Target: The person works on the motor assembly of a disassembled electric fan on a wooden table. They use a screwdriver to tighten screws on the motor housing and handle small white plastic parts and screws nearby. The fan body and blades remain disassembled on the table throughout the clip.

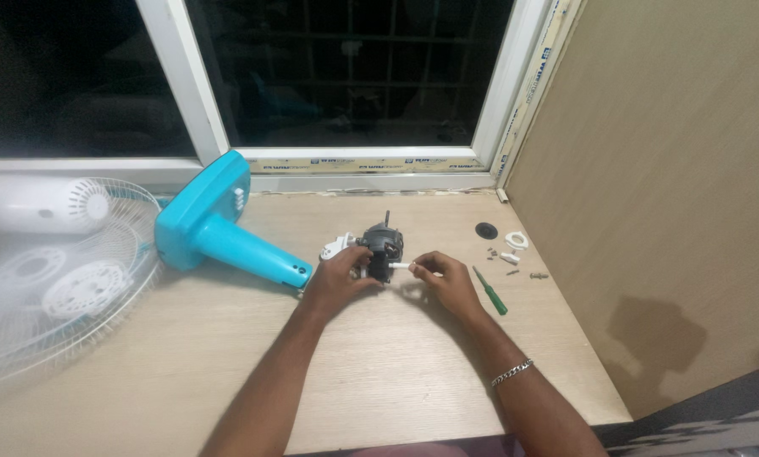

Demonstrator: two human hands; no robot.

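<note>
- My left hand [339,278] curls around the near left side of the dark grey fan motor [383,246], fingers closed on its body, holding it on the wooden table [379,372].
- My right hand [447,282] pinches a small white rod [401,266] between thumb and fingertips, its free end pointing left and touching the motor's side.
- The motor sits in the middle of the table, its thin shaft sticking up toward the window [346,76]; a white plastic piece [335,248] juts out on its left.
- Both forearms come in from the near edge and meet at the motor; a silver bracelet [511,372] circles my right wrist.
- Just right of my right hand lies a green-handled screwdriver [490,292].
- Farther right, near the wall panel [667,195], lie small screws [537,275], a white ring [517,240] and a black round cap [486,229].
- To the left lies the turquoise fan stand [219,224], its neck ending near my left hand.
- At the far left edge rest the white wire fan guard [58,288] and a white motor cover [41,203].
</note>
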